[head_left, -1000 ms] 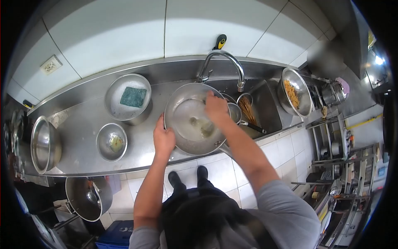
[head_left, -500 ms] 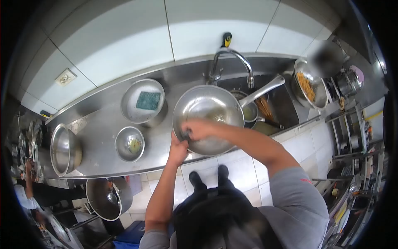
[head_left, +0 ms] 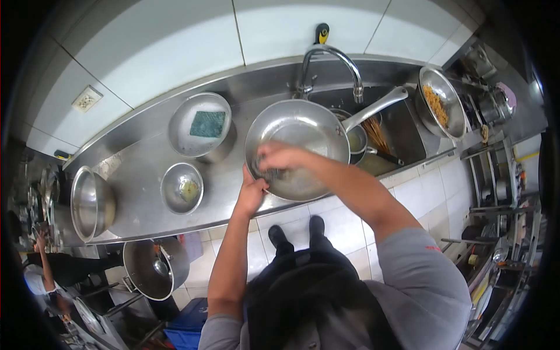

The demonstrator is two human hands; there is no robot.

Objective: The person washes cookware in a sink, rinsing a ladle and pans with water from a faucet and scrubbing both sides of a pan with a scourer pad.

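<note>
A large steel frying pan [head_left: 303, 119] is tilted over the counter and the sink edge, its long handle pointing to the upper right. My left hand [head_left: 252, 193] is closed on the near-left rim of the pan. Inside the pan, my right hand [head_left: 281, 157] presses a grey steel wool scrubber [head_left: 270, 173] against the left side; the fingers are partly blurred. To the left stands a steel pot [head_left: 176, 135] with foamy water and a green scouring pad [head_left: 207, 123]. Nearer me is a small steel bowl [head_left: 169, 189] with something yellowish in it.
Behind the pan a faucet [head_left: 357, 87] arches over the sink [head_left: 402, 131], which holds pans and a bundle of sticks. A colander-like bowl [head_left: 452, 99] with orange-brown food sits at right. A large bowl [head_left: 87, 204] and a stockpot [head_left: 137, 271] are at left, near another person [head_left: 41, 274].
My right hand has moved up slightly within the pan with the scrubber, which shows more now. My left hand keeps its hold on the rim. The whole view has shifted a little.
</note>
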